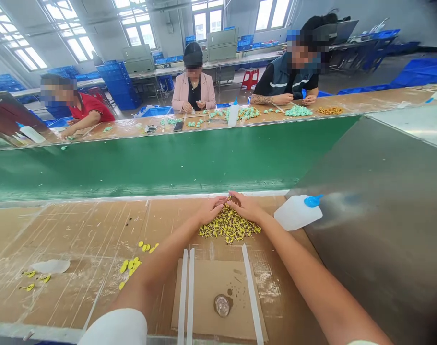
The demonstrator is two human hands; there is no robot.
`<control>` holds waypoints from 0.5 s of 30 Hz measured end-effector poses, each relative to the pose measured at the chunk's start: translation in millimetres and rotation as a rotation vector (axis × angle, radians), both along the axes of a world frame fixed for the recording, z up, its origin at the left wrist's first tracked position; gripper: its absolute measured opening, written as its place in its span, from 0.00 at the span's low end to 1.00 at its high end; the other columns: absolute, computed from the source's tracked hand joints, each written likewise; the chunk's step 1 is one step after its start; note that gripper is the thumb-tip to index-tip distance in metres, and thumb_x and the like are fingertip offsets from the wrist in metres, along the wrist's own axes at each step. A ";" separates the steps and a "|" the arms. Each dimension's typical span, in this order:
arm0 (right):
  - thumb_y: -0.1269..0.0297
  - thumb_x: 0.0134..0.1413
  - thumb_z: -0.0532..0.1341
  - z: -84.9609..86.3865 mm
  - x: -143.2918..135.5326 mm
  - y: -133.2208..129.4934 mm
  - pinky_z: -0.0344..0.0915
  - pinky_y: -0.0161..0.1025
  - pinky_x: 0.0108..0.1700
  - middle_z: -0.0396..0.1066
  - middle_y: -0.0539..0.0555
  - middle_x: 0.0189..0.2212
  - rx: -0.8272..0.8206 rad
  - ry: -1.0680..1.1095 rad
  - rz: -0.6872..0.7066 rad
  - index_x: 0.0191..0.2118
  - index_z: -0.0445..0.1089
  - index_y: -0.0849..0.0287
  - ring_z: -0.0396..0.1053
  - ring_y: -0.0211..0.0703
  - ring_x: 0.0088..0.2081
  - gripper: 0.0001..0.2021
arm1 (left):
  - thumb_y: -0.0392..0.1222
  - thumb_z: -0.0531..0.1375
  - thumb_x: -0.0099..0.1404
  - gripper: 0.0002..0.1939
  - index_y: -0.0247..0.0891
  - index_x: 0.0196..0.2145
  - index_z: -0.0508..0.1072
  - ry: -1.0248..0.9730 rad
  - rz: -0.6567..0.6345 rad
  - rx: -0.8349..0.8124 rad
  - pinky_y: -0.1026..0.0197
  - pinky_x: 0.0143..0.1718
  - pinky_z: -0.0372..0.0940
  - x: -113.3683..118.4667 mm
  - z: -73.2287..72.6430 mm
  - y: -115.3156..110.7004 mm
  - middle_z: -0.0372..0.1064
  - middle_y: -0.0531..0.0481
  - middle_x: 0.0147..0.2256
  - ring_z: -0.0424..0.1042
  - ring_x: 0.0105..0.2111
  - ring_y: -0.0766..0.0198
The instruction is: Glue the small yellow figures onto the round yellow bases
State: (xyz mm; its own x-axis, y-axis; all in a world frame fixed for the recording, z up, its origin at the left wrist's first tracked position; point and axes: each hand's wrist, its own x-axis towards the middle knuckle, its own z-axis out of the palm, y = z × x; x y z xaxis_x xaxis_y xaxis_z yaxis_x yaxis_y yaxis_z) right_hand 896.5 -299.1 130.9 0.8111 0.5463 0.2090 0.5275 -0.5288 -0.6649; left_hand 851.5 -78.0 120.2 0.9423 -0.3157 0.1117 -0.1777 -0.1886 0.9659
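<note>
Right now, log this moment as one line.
left hand: on yellow pile | right hand: on pile | glue bottle: lying right | cardboard sheet: nearer

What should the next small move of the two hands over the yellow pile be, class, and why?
Probably pinch one piece free: the left hand and right hand both rest on the far edge of the pile of small yellow pieces, fingers curled in, with nothing visibly lifted out.

Glossy taped cardboard tabletop (77, 230); matt translucent plastic bottle (295, 213).
</note>
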 end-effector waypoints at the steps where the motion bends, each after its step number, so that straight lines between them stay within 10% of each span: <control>1: 0.49 0.65 0.57 1.9 -2.1 1.8 0.65 0.57 0.62 0.71 0.63 0.57 -0.012 0.008 0.028 0.60 0.69 0.58 0.70 0.58 0.58 0.25 | 0.46 0.58 0.68 0.20 0.39 0.55 0.73 -0.002 0.019 -0.019 0.43 0.62 0.63 -3.3 3.2 1.3 0.73 0.40 0.57 0.72 0.58 0.50; 5: 0.49 0.66 0.58 13.2 -21.6 -2.3 0.69 0.53 0.59 0.74 0.62 0.54 -0.034 0.008 0.078 0.59 0.70 0.60 0.73 0.57 0.55 0.24 | 0.45 0.60 0.66 0.16 0.37 0.49 0.75 -0.047 0.203 -0.086 0.39 0.63 0.61 -20.4 35.8 19.3 0.75 0.37 0.54 0.72 0.57 0.48; 8: 0.51 0.68 0.55 22.2 -37.9 -10.6 0.69 0.53 0.58 0.74 0.62 0.54 -0.035 -0.023 0.013 0.63 0.66 0.60 0.72 0.58 0.55 0.25 | 0.45 0.63 0.64 0.15 0.37 0.46 0.76 -0.127 0.326 -0.151 0.37 0.62 0.62 -52.0 88.7 29.1 0.77 0.37 0.50 0.75 0.54 0.47; 12: 0.59 0.68 0.54 24.5 -66.5 -10.8 0.69 0.55 0.56 0.75 0.65 0.52 -0.049 -0.087 -0.126 0.64 0.64 0.62 0.73 0.60 0.53 0.23 | 0.47 0.63 0.67 0.15 0.46 0.50 0.74 -0.319 0.384 -0.297 0.41 0.62 0.65 -139.0 175.2 23.0 0.78 0.47 0.50 0.76 0.53 0.53; 15: 0.63 0.65 0.58 16.6 -97.3 1.9 0.71 0.51 0.53 0.77 0.62 0.48 -0.091 -0.127 -0.115 0.60 0.67 0.61 0.75 0.57 0.48 0.20 | 0.54 0.65 0.63 0.19 0.59 0.52 0.73 -0.611 0.507 -0.470 0.39 0.57 0.71 -228.7 212.4 16.7 0.80 0.56 0.43 0.79 0.49 0.53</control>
